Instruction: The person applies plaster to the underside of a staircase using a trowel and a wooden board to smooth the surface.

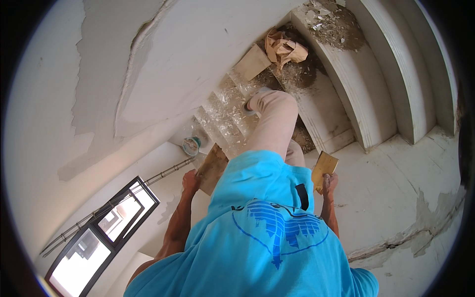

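On the left side, my left hand (pixel 190 182) is closed on the edge of a brown flat board (pixel 213 169) with dull smears on its face. The board hangs beside my leg, and part of it is hidden behind my blue clothing. To the right, my right hand (pixel 330 183) grips the lower end of a yellowish rectangular block (pixel 325 167), flat and worn-looking. How its fingers wrap behind the block is partly hidden. Both arms hang down at my sides, and one foot is forward on the debris-strewn steps (pixel 225 116).
Curved stair steps (pixel 368 94) rise at the right. Crumpled brown paper (pixel 286 51) and a flat tan piece (pixel 252 63) lie on a step among loose chips. A small bucket (pixel 191 145) stands lower left. Thin rods (pixel 118 198) cross before a window (pixel 101 232); the walls are patched.
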The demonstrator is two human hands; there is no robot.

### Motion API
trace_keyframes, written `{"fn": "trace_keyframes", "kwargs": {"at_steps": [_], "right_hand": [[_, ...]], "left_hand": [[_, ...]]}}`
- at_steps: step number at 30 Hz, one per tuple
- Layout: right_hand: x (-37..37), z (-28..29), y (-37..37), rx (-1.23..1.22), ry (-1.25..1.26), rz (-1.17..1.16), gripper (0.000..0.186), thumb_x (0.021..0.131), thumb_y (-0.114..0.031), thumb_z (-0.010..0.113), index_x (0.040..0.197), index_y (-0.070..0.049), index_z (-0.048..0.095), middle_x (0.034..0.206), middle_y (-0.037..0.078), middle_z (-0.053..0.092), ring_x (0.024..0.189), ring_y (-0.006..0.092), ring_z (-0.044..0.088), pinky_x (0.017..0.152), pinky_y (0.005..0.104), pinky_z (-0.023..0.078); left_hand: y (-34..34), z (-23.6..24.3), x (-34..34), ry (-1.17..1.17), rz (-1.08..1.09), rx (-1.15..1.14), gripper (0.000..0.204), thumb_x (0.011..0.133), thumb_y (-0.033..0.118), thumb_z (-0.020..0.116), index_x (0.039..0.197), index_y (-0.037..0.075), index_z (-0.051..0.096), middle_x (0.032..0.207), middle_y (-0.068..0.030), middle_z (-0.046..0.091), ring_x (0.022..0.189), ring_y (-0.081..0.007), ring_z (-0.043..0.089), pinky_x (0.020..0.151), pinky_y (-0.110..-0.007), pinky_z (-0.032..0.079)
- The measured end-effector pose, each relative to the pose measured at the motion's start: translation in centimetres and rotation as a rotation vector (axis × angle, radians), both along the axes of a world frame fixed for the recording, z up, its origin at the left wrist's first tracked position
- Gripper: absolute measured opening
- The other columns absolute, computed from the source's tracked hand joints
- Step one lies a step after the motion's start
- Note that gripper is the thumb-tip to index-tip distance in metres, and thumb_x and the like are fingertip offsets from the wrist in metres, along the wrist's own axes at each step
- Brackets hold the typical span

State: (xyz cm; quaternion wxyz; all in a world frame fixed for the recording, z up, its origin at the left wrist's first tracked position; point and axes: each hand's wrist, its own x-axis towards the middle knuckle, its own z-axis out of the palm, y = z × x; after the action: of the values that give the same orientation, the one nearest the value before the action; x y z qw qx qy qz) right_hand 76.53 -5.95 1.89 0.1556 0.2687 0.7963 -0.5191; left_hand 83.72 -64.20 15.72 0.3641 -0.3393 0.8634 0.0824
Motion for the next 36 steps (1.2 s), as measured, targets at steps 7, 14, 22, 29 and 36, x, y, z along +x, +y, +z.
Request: {"fn": "trace_keyframes", "kwargs": {"at_steps": [7, 14, 22, 29, 36], "right_hand": [[1.8, -1.5, 0.6, 0.188, 0.088, 0.146, 0.028, 0.082, -0.023, 0.058, 0.090, 0.002, 0.066, 0.078, 0.013, 0.065, 0.070, 0.0241, 0.061, 0.066, 0.0388, 0.048], [3.1, -3.3, -1.4, 0.246, 0.103, -0.047, 0.029, 0.084, -0.026, 0.059, 0.090, 0.003, 0.064, 0.075, 0.020, 0.062, 0.071, 0.0355, 0.060, 0.068, 0.0437, 0.047], [-12.2, -4.3, -2.2, 0.588, 0.061, 0.257, 0.021, 0.076, -0.015, 0.066, 0.087, 0.002, 0.065, 0.079, 0.023, 0.065, 0.076, 0.0398, 0.063, 0.071, 0.0440, 0.049], [-29.3, 2.3, -10.0, -0.358, 0.353, -0.043, 0.036, 0.085, -0.018, 0.061, 0.111, 0.006, 0.060, 0.097, 0.014, 0.068, 0.080, 0.0244, 0.067, 0.072, 0.0367, 0.053], [-37.5, -12.6, -24.3, -0.817, 0.038, -0.584, 0.038, 0.097, -0.025, 0.055, 0.126, 0.000, 0.056, 0.119, 0.016, 0.064, 0.106, 0.0333, 0.063, 0.095, 0.0516, 0.048]], "left_hand": [[-3.3, 0.6, -1.4, -0.101, -0.106, -0.106, 0.013, 0.079, 0.015, 0.062, 0.086, 0.005, 0.066, 0.089, -0.0231, 0.067, 0.090, -0.0422, 0.065, 0.077, -0.051, 0.052], [-6.1, -0.4, -5.6, 0.041, -0.266, -0.185, 0.010, 0.078, 0.008, 0.060, 0.085, 0.003, 0.064, 0.087, -0.0243, 0.067, 0.087, -0.0431, 0.066, 0.076, -0.053, 0.053], [-10.2, -3.7, -5.6, 0.128, -0.358, -0.140, 0.018, 0.077, 0.011, 0.064, 0.093, 0.003, 0.065, 0.086, -0.0238, 0.067, 0.086, -0.0430, 0.065, 0.077, -0.053, 0.052], [-16.3, -14.8, -7.2, 0.121, -0.431, 0.001, 0.011, 0.074, 0.008, 0.063, 0.083, 0.003, 0.064, 0.083, -0.0249, 0.066, 0.082, -0.0445, 0.064, 0.075, -0.054, 0.051], [-19.9, -16.6, -4.6, 0.235, -0.338, 0.021, 0.014, 0.073, 0.011, 0.064, 0.084, 0.003, 0.063, 0.081, -0.0234, 0.065, 0.080, -0.0445, 0.062, 0.072, -0.054, 0.048]]}}
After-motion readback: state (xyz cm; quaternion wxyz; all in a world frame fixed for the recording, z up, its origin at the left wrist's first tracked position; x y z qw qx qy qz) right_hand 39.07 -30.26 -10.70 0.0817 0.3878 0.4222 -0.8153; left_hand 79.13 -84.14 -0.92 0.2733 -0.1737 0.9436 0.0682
